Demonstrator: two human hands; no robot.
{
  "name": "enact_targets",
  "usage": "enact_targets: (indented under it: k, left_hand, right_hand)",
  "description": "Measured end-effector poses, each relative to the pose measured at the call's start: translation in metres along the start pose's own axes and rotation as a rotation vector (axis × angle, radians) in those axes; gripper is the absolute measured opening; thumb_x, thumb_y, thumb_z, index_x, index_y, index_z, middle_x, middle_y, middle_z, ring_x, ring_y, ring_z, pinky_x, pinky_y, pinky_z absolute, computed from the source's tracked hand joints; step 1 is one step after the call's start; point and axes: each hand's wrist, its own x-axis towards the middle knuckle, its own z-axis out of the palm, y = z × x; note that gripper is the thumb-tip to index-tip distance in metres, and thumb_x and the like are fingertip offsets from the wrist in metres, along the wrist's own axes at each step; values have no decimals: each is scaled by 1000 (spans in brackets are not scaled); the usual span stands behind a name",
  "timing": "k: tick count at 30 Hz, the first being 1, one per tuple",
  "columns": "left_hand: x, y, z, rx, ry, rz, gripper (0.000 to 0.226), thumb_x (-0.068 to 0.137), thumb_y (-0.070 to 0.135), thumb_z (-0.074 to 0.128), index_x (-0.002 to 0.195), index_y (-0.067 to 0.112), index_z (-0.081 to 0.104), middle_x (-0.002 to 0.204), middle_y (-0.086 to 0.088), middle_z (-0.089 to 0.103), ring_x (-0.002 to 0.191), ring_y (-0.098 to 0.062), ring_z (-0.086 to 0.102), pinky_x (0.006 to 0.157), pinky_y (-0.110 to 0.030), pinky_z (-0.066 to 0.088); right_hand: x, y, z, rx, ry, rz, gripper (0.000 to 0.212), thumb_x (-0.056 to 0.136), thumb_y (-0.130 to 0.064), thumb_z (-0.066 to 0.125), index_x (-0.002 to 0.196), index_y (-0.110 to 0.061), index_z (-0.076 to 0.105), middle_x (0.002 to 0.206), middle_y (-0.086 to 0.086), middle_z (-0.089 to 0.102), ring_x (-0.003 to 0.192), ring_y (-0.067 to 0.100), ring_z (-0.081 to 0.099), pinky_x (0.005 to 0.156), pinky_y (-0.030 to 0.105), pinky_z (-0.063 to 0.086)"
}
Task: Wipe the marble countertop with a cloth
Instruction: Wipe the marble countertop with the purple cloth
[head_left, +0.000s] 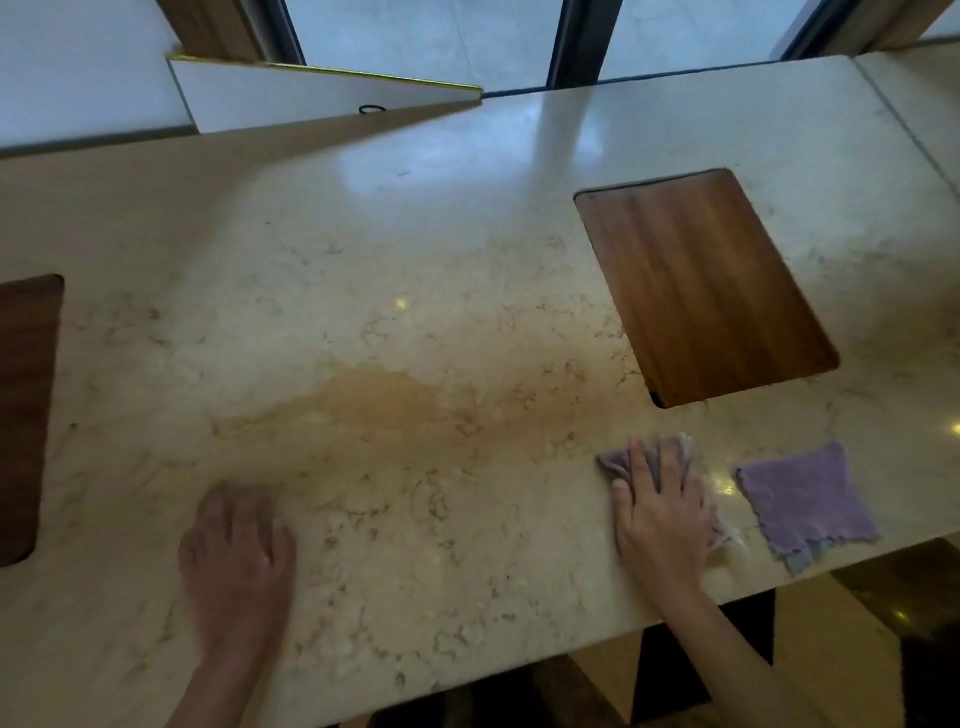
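The beige marble countertop (415, 270) fills the view, with a brownish stained patch (384, 405) near its middle. My right hand (660, 509) presses flat on a grey-purple cloth (615, 462) near the front edge; only the cloth's far and left edges show beyond my fingers. A second, purple cloth (802, 501) lies flat just right of that hand, untouched. My left hand (236, 556) rests palm down on the bare marble at the front left, fingers together, holding nothing.
A wooden board (706, 286) is set into the counter at the right, another dark one (23, 415) at the left edge. A white panel (291, 98) with a small black ring (372, 109) stands at the back. Windows lie behind; the counter's front edge drops to the floor.
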Motion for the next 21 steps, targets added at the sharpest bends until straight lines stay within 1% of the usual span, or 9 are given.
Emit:
enact_targets:
  k: [3,5,9,11,13,15,16,18,21]
  left_hand:
    - [0,-18,-2,-15,44,-103,55,88,37,38,127,1,52,148,-28,40,137,-44,38,110,-55,27]
    - [4,-33,-5,-14,60,-164,60,90,38,37,133,-2,47,150,-28,38,138,-45,36,111,-58,27]
    - [17,-63,-9,-4,50,-233,66,92,43,32,144,2,40,155,-26,33,139,-45,32,115,-58,20]
    - [21,-69,-9,-11,53,-229,64,92,42,35,143,3,42,154,-25,34,138,-44,33,115,-57,20]
    - [23,-71,-7,3,43,-185,61,91,39,37,140,5,46,152,-24,37,138,-42,33,114,-56,22]
    - [24,-74,-3,10,15,-177,61,90,39,36,141,8,46,153,-22,39,142,-40,32,114,-57,22]
    - [25,-75,-2,5,7,-181,62,90,39,35,142,8,46,153,-21,39,143,-39,31,115,-58,22]
    - [26,-77,-2,-9,-6,-191,63,91,41,34,144,10,45,155,-19,38,145,-38,29,115,-57,22]
    - [26,-77,-4,-16,-3,-186,62,91,42,33,143,12,46,155,-18,38,146,-37,28,115,-56,21]
  right_hand:
    - [25,-30,-1,64,30,6,59,101,-47,25,152,-21,40,161,13,33,146,43,29,109,62,33]
    - [45,-56,-2,133,61,8,57,102,-46,25,153,-23,37,164,11,28,149,40,24,109,62,32]
    - [65,-129,7,135,109,-81,56,104,-42,30,155,-21,35,165,13,26,151,43,21,109,62,34]
    - [53,-169,16,121,134,-184,55,103,-39,38,154,-21,38,165,13,28,151,42,24,112,60,31]
    - [26,-199,24,108,118,-347,53,100,-40,44,150,-24,45,163,11,33,149,41,29,113,59,29]
    - [2,-199,33,79,114,-504,49,97,-44,52,144,-28,54,160,9,39,144,42,37,110,58,33]
    - [-1,-190,34,74,116,-537,49,96,-47,54,141,-30,57,159,9,41,141,43,40,110,56,33]
    - [8,-166,28,60,100,-452,51,96,-55,49,141,-32,57,160,9,38,137,44,41,110,54,31]
    - [48,-156,12,60,65,-162,55,100,-56,31,148,-33,48,165,9,26,141,42,32,111,57,30]
